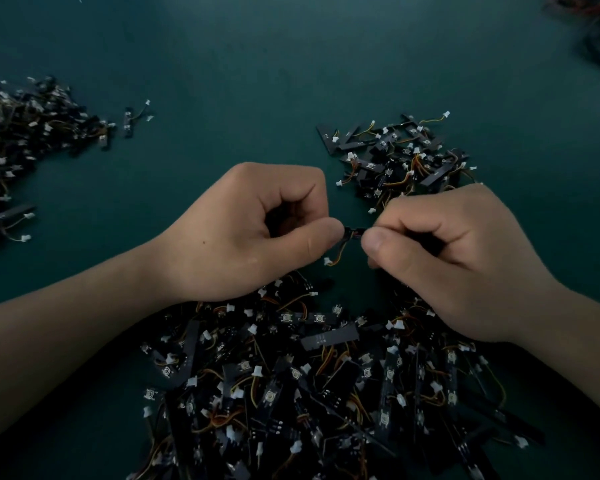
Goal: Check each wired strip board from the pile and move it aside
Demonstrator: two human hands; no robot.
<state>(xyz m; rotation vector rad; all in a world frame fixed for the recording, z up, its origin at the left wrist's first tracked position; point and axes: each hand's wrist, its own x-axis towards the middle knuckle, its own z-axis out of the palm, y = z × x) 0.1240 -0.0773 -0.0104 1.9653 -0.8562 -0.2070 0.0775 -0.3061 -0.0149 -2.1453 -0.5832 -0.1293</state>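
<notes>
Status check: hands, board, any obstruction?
Left hand and right hand each pinch one end of a strip board, beyond the near pile. Its wire dangles below. Nothing seen blocking the way to the left pile or right pile.

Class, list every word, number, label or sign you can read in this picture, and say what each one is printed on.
None: no text in this picture can be read.
Too small and blurred to read: tiny white marks on the near-pile strip board.
Unreadable: faint white dots on the far-pile strip board.
No lettering shows on the held strip board, mostly hidden between the left hand and the right hand, which pinch it.
</notes>
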